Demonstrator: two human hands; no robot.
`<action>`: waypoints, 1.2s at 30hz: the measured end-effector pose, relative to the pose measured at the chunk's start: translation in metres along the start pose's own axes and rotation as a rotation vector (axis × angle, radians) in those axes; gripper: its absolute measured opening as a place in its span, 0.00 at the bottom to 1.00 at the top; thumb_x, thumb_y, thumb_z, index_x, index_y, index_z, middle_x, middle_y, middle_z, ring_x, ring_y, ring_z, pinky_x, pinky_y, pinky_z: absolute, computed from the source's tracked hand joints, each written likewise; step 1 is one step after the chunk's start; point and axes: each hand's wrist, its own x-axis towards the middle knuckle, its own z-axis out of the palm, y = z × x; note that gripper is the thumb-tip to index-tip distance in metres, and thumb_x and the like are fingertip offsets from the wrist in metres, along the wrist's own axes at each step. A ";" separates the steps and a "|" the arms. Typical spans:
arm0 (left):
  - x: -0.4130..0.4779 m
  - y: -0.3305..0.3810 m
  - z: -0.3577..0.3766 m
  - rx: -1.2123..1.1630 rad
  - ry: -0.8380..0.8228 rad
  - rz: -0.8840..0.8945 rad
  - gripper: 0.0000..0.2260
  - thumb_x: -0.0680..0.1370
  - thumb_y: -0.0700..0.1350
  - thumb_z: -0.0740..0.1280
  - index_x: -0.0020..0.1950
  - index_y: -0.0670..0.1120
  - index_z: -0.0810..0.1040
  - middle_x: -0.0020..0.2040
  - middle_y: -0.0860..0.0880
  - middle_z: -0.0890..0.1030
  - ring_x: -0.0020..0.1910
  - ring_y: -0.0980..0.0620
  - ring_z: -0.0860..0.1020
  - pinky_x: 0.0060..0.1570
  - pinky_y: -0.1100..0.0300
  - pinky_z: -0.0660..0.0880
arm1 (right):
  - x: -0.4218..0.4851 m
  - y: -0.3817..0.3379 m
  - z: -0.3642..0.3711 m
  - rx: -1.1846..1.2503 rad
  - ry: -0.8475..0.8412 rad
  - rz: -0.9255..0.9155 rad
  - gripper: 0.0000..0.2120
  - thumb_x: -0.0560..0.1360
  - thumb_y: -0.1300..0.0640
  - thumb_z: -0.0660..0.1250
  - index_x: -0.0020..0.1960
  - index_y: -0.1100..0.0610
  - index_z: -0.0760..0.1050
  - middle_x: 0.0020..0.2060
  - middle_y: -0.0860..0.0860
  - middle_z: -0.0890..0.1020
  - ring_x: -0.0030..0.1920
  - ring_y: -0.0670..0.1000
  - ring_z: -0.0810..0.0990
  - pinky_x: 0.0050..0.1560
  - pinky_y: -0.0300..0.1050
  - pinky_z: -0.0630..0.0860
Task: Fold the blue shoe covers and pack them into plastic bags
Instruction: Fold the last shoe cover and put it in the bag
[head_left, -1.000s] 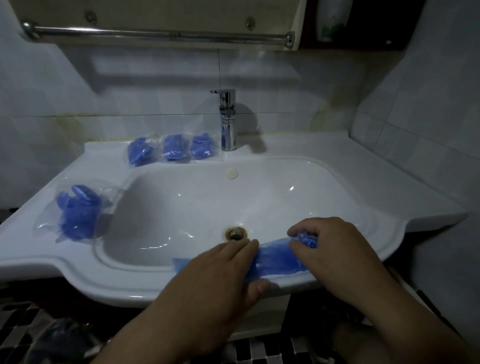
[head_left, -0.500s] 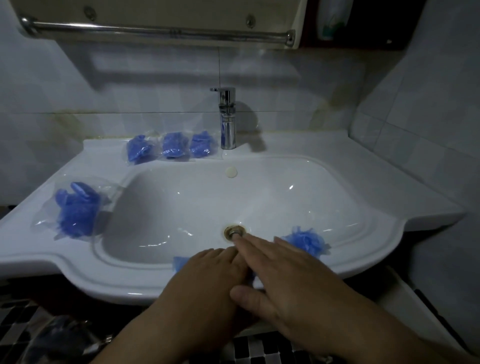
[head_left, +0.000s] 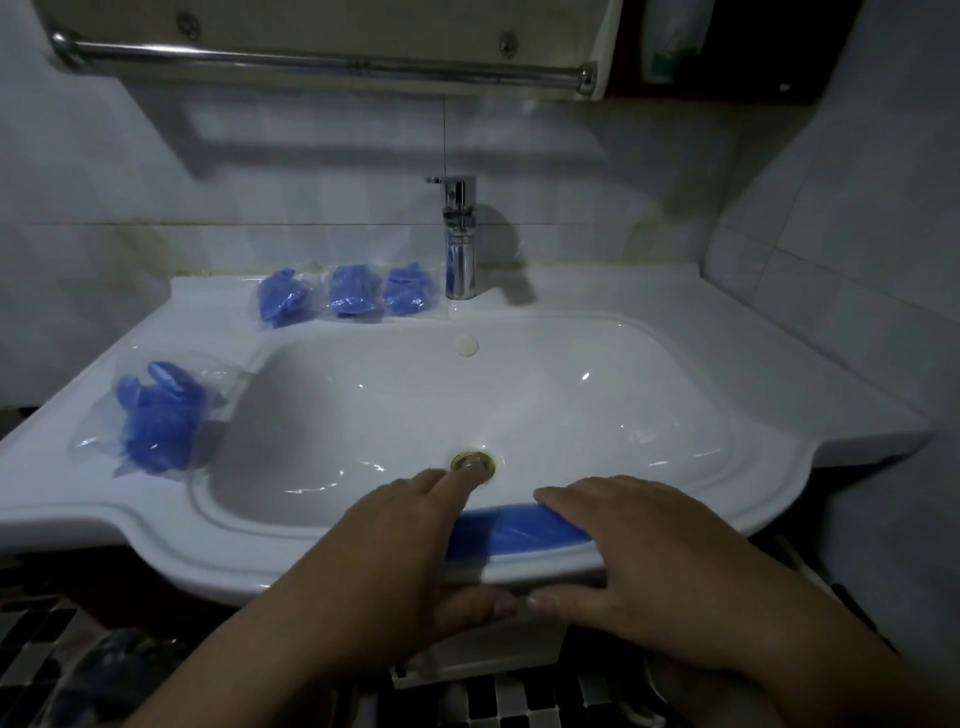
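Observation:
A blue shoe cover (head_left: 511, 530) lies flattened into a strip on the front rim of the white sink (head_left: 769, 467). My left hand (head_left: 400, 551) presses flat on its left end, fingers straight, fingertips near the drain (head_left: 471, 461). My right hand (head_left: 644, 540) presses flat on its right end, thumb under the rim's edge. Three packed bags of blue covers (head_left: 345, 293) sit in a row on the back ledge left of the tap. A larger clear bag holding blue covers (head_left: 156, 421) lies on the left rim.
A chrome tap (head_left: 460, 239) stands at the back centre. A metal towel rail (head_left: 322, 60) runs overhead under a cabinet. Tiled walls close in at the back and right. Dark mosaic floor and a dark bag (head_left: 104, 670) show below the sink.
My right hand slid back rightward along the cover, smoothing it; the bunched blue end seen earlier is now flattened under my palm. My left hand stayed on the left end.

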 end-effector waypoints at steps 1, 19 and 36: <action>0.000 0.004 -0.002 -0.045 0.063 0.030 0.37 0.69 0.70 0.67 0.74 0.63 0.57 0.69 0.66 0.64 0.64 0.63 0.68 0.64 0.67 0.66 | -0.002 -0.001 0.001 0.000 0.026 -0.010 0.37 0.70 0.26 0.61 0.74 0.39 0.57 0.64 0.37 0.70 0.61 0.41 0.70 0.66 0.43 0.68; 0.004 0.018 -0.006 -0.189 0.171 -0.054 0.05 0.73 0.54 0.71 0.45 0.55 0.84 0.41 0.56 0.78 0.41 0.59 0.76 0.40 0.65 0.71 | -0.006 0.022 -0.002 0.321 0.283 -0.098 0.17 0.67 0.48 0.78 0.54 0.39 0.78 0.45 0.36 0.79 0.50 0.37 0.76 0.52 0.34 0.73; 0.011 0.004 -0.003 -0.122 0.216 -0.335 0.01 0.77 0.54 0.67 0.46 0.59 0.76 0.37 0.55 0.79 0.38 0.58 0.76 0.38 0.61 0.70 | 0.014 0.001 0.007 0.359 0.396 0.209 0.15 0.73 0.38 0.68 0.51 0.47 0.81 0.45 0.42 0.82 0.46 0.42 0.78 0.52 0.38 0.77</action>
